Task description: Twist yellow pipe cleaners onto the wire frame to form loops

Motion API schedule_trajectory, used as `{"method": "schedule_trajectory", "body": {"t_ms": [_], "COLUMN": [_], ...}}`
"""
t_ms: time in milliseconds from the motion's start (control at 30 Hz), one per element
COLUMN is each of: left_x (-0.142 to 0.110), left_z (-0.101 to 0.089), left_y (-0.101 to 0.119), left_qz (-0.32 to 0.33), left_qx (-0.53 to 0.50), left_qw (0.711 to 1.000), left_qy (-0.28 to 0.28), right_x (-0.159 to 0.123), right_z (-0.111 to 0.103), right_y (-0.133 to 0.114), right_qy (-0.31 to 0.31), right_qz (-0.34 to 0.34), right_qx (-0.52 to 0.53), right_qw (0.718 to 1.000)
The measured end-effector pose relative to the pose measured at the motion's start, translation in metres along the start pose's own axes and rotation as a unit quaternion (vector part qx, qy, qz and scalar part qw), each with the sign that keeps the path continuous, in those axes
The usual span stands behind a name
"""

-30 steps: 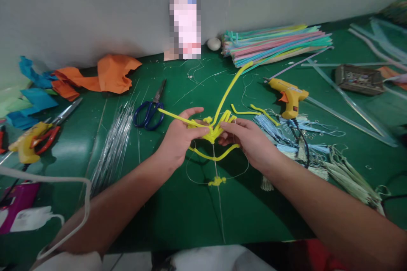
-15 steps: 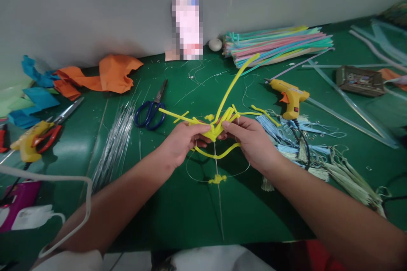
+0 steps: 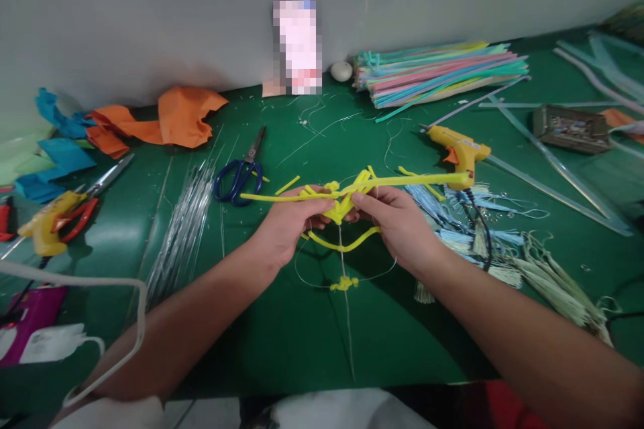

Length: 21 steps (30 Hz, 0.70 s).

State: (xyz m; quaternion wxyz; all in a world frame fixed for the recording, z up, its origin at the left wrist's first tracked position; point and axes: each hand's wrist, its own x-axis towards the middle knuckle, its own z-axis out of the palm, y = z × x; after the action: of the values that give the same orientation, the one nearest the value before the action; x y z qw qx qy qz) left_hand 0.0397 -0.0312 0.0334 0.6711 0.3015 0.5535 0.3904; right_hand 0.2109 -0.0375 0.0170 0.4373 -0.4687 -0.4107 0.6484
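Head view: pinching a yellow fuzzy piece (image 3: pixel 336 213) from both sides

Pinching its bunched base at centre, above the green table (image 3: pixel 282 348), with left hand (image 3: pixel 289 222) at nine o'clock and right hand (image 3: pixel 402 218) at three, presumably for steadiness. Leaving long ends (image 3: pixel 422 180) free toward nine and three. With blue-handled scissors (image 3: pixel 249 159) at ten and glue gun (image 3: pixel 463 149) at two, likely for reach.

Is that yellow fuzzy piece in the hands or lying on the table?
In the hands: the left hand and right hand grip the yellow fuzzy piece from opposite sides, thumbs against it.
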Motion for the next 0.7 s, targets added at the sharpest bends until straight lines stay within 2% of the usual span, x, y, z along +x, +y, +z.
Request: {"method": "schedule_trajectory", "body": {"t_ms": [200,433,700], "left_x": [-0.0009,-0.0014,-0.0047], "left_z": [0.0008,0.0024,0.0034], "left_y": [-0.0004,-0.0042,-0.0012], "left_qz": [0.02,0.027,0.035], "left_qx": [-0.011,-0.007,0.034], "left_qw": [1.0,1.0,0.999], "left_qy": [-0.004,0.009,-0.011], "right_x": [0.0,-0.0016,-0.0005], "right_z": [-0.0003,0.0031,0.0043], "right_y": [0.0018,-0.0015,-0.0004], "right_qy": [0.011,-0.007,0.006], "right_qz": [-0.024,-0.01,-0.014], "right_qx": [-0.015,-0.001,0.02], "right_qw": [1.0,1.0,1.0]}}
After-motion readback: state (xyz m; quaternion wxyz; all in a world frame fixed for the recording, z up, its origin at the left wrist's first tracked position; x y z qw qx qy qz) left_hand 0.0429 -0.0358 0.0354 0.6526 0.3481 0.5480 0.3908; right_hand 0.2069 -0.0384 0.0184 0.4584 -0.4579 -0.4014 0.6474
